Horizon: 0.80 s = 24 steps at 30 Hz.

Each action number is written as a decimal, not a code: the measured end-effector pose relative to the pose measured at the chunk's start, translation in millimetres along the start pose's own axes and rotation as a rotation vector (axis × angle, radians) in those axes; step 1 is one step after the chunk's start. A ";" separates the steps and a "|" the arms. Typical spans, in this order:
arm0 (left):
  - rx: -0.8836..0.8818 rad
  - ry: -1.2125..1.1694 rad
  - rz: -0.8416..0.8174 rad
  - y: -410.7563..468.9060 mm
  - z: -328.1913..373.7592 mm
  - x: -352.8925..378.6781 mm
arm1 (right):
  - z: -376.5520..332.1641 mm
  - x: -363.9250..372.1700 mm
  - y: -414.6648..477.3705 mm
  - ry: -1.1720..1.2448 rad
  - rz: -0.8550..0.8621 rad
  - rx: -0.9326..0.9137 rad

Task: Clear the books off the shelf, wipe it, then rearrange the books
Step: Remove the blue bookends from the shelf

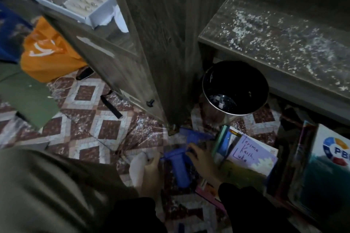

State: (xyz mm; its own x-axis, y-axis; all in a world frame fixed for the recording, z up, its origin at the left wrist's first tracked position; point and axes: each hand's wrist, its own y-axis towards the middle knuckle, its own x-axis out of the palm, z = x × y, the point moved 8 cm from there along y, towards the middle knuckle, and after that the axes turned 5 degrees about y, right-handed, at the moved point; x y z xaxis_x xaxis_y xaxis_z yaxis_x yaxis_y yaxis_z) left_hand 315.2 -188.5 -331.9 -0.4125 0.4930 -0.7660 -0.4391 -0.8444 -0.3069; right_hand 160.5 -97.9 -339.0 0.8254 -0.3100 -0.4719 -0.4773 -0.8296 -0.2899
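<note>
Left hand (150,168) holds cloth (135,166); right hand (203,162) grips blue tool (180,172) beside books (250,157), bin (236,75).

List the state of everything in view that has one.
Shelf, cleared of books, speckled with white debris.
Bin, open, white scraps inside.
Cabinet door, open.
Books, off the shelf, piled below it.
Left hand, grips white cloth.
Right hand, fingers pinch blue plastic item.
</note>
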 end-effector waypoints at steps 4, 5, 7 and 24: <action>-0.052 -0.013 0.001 11.3 -29.4 21.8 | 6.7 11.9 2.2 0.037 -0.077 0.021; -0.082 -0.023 0.003 16.4 -41.6 26.9 | 7.2 14.7 3.5 0.045 -0.096 0.033; -0.126 -0.078 -0.057 15.7 -33.7 26.4 | 9.0 19.3 5.7 0.050 -0.138 0.075; 0.171 0.764 -0.270 -0.5 42.5 2.5 | 22.1 40.1 3.6 -0.137 -0.393 0.215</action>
State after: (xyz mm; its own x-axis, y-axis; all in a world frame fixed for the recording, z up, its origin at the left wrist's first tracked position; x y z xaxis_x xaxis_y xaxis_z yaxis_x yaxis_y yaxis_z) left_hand 280.5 -177.9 -309.7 0.3532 0.3440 -0.8700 -0.5864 -0.6432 -0.4924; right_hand 185.2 -103.0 -377.4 0.9154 0.0847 -0.3936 -0.2003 -0.7525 -0.6275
